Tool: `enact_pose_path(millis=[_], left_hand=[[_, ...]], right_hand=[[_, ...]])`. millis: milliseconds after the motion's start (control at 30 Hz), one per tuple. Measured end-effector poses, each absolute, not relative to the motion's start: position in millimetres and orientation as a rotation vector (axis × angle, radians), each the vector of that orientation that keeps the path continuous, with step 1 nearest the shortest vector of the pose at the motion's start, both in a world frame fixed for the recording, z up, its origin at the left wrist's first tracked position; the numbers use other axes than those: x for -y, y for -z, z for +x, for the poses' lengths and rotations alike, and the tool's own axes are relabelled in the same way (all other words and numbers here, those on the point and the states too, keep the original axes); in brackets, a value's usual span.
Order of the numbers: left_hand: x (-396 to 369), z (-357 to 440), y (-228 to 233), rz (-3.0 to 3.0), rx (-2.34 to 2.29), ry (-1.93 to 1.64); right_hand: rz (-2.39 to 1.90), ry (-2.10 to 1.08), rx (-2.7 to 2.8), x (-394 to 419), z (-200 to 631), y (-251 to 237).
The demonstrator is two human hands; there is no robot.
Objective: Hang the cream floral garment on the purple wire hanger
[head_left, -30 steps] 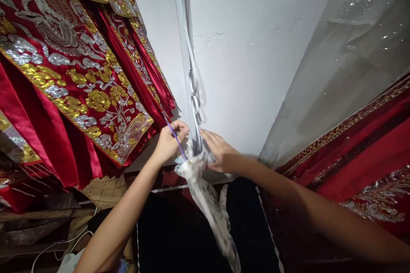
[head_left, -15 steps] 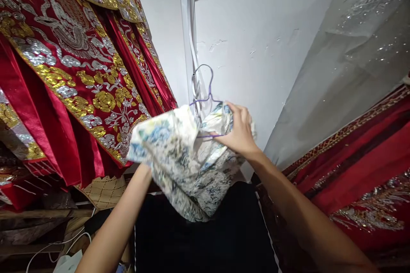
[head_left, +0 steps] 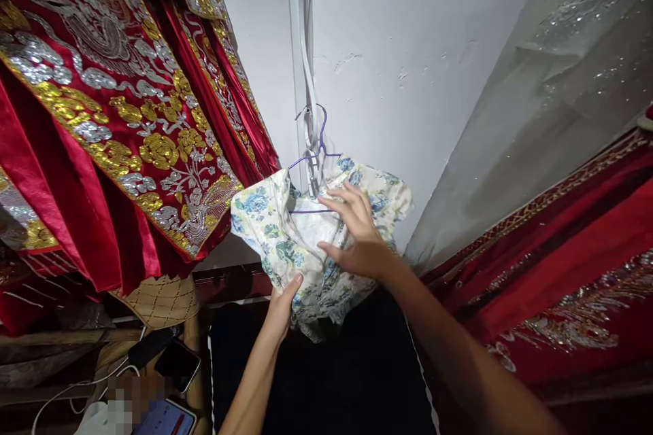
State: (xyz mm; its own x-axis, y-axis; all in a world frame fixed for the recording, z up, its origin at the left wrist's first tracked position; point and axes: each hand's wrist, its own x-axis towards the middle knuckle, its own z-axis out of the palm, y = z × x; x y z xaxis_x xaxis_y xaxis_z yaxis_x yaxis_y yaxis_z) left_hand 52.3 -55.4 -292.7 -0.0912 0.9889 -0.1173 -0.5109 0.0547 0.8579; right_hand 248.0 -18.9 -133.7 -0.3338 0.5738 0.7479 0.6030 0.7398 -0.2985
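Blouse had unfolded from its bunch — it now sat along both upper edges of the purple hanger, leaving the neckline easier to work. My left hand pinched the cloth's side; my right hand spread loosely over the neckline.

floral top on purple hanger, left hand gripping side

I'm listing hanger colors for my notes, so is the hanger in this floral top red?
No, the hanger shows purple at its neck and along the bar across the neckline of the floral top.
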Motion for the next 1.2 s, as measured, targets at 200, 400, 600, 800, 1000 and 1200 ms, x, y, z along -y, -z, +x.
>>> enact_pose_path(millis=[200, 400, 600, 800, 1000, 1200], left_hand=[[71.6, 64.7, 289.7, 0.521, -0.916, -1.414], [81.1, 64.4, 282.3, 0.583, -1.015, -1.511], [88.0, 86.5, 277.7, 0.739, -1.304, -1.676], [93.5, 91.8, 277.3, 0.591, -1.041, -1.572], [94.4, 69.3, 282.4, 0.417, -1.001, -1.486], [90.6, 54.0, 281.4, 0.445, -1.065, -1.544]], right_hand=[[-1.204, -0.625, 1.231, 58.1, 214.4, 248.3], [-1.047, -1.182, 1.367, 61.9, 196.2, 276.1], [-1.127, -1.164, 1.2, 56.4, 208.1, 275.4], [-1.131, -1.185, 1.158, 50.2, 217.5, 284.8], [-0.984, -1.183, 1.265, 51.1, 216.2, 274.9], [-0.963, -1.278, 1.281, 54.3, 216.5, 268.1]])
